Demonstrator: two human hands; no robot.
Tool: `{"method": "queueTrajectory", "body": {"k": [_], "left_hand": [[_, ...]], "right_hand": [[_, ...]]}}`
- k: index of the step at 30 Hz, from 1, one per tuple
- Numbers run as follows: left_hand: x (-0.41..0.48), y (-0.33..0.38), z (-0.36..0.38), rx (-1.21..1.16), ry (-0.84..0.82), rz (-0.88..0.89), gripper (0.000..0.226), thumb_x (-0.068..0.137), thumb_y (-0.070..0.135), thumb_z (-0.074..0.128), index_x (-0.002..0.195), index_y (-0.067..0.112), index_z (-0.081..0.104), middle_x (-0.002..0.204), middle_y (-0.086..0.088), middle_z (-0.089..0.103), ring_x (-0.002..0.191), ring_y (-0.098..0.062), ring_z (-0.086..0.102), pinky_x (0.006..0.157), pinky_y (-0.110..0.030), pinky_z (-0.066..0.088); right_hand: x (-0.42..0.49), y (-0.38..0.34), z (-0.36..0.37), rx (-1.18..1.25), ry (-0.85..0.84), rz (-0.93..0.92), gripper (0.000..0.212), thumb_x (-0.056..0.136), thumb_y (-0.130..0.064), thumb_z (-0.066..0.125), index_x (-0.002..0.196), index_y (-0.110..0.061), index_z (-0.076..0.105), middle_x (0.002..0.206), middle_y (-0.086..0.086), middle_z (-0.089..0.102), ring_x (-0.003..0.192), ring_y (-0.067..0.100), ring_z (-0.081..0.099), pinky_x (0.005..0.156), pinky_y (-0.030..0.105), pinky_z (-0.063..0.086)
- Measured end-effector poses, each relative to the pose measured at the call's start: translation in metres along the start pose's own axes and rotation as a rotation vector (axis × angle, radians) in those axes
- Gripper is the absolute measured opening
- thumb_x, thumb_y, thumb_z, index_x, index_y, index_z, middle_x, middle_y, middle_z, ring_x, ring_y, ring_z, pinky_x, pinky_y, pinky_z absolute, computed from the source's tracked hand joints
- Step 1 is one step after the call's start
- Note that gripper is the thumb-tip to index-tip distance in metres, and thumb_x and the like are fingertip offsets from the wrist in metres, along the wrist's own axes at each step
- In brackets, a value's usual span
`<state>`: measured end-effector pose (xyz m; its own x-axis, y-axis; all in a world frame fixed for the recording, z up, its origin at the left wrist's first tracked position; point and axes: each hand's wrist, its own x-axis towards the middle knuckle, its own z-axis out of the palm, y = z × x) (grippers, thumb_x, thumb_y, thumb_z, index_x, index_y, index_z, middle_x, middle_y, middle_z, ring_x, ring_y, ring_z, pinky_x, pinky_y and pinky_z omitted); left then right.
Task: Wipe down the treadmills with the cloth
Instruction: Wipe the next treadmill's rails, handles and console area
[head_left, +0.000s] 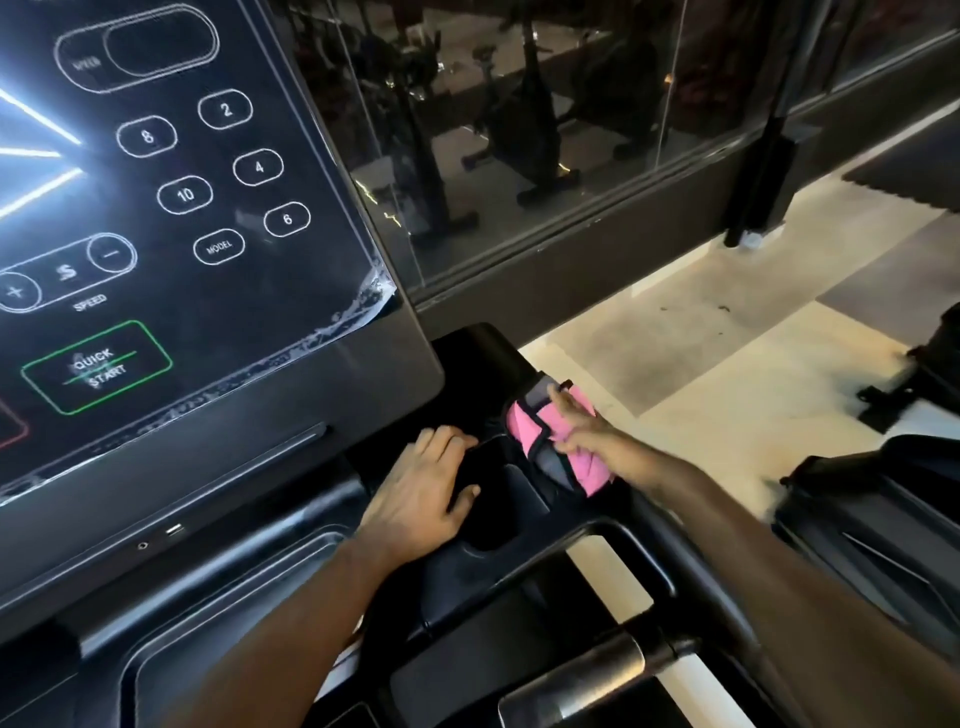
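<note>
Item: pink cloth, on the right arm of the treadmill, under my right hand, fingers flat, pressing. Left hand: relaxed, braced on the tray. Method: firm overlapping strokes, into the recesses

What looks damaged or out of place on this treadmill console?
The clear film on the console panel is peeling. Its lower right corner is crumpled and lifted, and its bottom edge looks ragged with whitish patches. Nothing else stands out; the right hand presses the pink cloth beside the console.
</note>
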<state>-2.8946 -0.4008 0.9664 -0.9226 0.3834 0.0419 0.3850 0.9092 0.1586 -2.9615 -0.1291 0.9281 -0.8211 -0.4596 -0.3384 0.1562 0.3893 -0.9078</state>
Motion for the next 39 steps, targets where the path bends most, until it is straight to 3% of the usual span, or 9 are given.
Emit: {"method": "queueTrajectory", "body": {"k": [2, 5, 9, 17, 23, 28, 34, 37, 39], "left_hand": [[0.006, 0.000, 0.003, 0.018, -0.011, -0.018, 0.053, 0.094, 0.040, 0.053, 0.143, 0.019, 0.043, 0.141, 0.005, 0.041, 0.127, -0.017, 0.040, 0.104, -0.036, 0.040], [0.006, -0.001, 0.008, 0.009, -0.012, -0.026, 0.051, 0.097, 0.031, 0.049, 0.146, 0.018, 0.041, 0.147, 0.005, 0.037, 0.133, -0.016, 0.037, 0.110, -0.034, 0.035], [0.009, -0.005, 0.011, -0.017, -0.019, -0.035, 0.054, 0.091, 0.015, 0.051, 0.145, 0.020, 0.042, 0.149, 0.006, 0.037, 0.132, -0.016, 0.038, 0.110, -0.032, 0.034], [0.010, -0.006, 0.008, -0.030, -0.016, -0.031, 0.054, 0.091, 0.010, 0.051, 0.143, 0.023, 0.044, 0.148, 0.009, 0.037, 0.127, -0.014, 0.042, 0.107, -0.027, 0.033], [0.012, -0.002, 0.009, -0.009, -0.029, -0.054, 0.067, 0.084, 0.003, 0.056, 0.146, 0.022, 0.042, 0.152, 0.009, 0.035, 0.131, -0.015, 0.040, 0.108, -0.028, 0.035], [0.011, -0.001, 0.009, 0.007, -0.034, -0.065, 0.065, 0.083, 0.003, 0.058, 0.145, 0.019, 0.044, 0.150, 0.005, 0.038, 0.127, -0.017, 0.043, 0.105, -0.030, 0.036], [0.011, -0.003, 0.010, 0.032, -0.027, -0.038, 0.056, 0.088, 0.006, 0.055, 0.142, 0.017, 0.045, 0.149, 0.003, 0.038, 0.128, -0.020, 0.042, 0.105, -0.031, 0.035], [0.011, -0.003, 0.010, 0.034, -0.018, -0.026, 0.052, 0.091, 0.008, 0.052, 0.143, 0.016, 0.045, 0.148, 0.003, 0.038, 0.127, -0.020, 0.042, 0.104, -0.032, 0.036], [0.011, -0.004, 0.010, 0.032, -0.016, -0.032, 0.052, 0.092, 0.008, 0.050, 0.143, 0.016, 0.044, 0.149, 0.002, 0.038, 0.128, -0.020, 0.041, 0.105, -0.034, 0.038]], "right_hand": [[0.010, 0.003, 0.013, 0.071, 0.228, 0.034, 0.065, 0.089, -0.078, 0.043, 0.146, -0.069, 0.013, 0.164, -0.030, 0.005, 0.155, 0.002, 0.001, 0.127, 0.048, 0.001], [0.029, -0.014, 0.034, -0.428, 0.402, 0.225, 0.063, 0.099, -0.071, 0.022, 0.157, -0.053, 0.007, 0.170, -0.006, -0.011, 0.157, 0.023, 0.004, 0.121, 0.057, 0.013], [0.087, -0.041, 0.043, -0.688, 0.402, 0.076, 0.071, 0.091, -0.080, 0.020, 0.155, -0.051, 0.013, 0.170, 0.014, -0.008, 0.151, 0.042, 0.015, 0.115, 0.063, 0.024], [0.208, -0.084, 0.001, -0.509, 0.215, 0.084, 0.060, 0.090, -0.075, 0.030, 0.148, -0.060, 0.027, 0.169, 0.001, 0.016, 0.150, 0.036, 0.028, 0.117, 0.059, 0.027], [0.095, -0.020, 0.017, -0.529, 0.356, 0.069, 0.061, 0.090, -0.076, 0.023, 0.148, -0.061, 0.014, 0.161, -0.005, 0.030, 0.133, 0.037, 0.051, 0.107, 0.054, 0.041], [0.068, -0.034, 0.029, -0.639, 0.412, 0.164, 0.063, 0.097, -0.073, 0.023, 0.155, -0.051, 0.012, 0.158, 0.012, 0.034, 0.129, 0.044, 0.051, 0.106, 0.058, 0.038], [0.185, -0.074, 0.002, -0.479, 0.304, 0.128, 0.081, 0.083, -0.087, 0.031, 0.153, -0.048, 0.024, 0.153, 0.015, 0.047, 0.133, 0.040, 0.051, 0.109, 0.048, 0.042], [0.203, -0.069, -0.015, -0.272, 0.231, 0.115, 0.069, 0.089, -0.078, 0.045, 0.148, -0.041, 0.044, 0.134, 0.013, 0.062, 0.115, 0.030, 0.063, 0.093, 0.032, 0.048], [0.200, -0.058, -0.021, -0.150, 0.213, 0.093, 0.066, 0.089, -0.077, 0.048, 0.144, -0.040, 0.052, 0.131, 0.006, 0.064, 0.115, 0.024, 0.063, 0.095, 0.030, 0.048]]}}
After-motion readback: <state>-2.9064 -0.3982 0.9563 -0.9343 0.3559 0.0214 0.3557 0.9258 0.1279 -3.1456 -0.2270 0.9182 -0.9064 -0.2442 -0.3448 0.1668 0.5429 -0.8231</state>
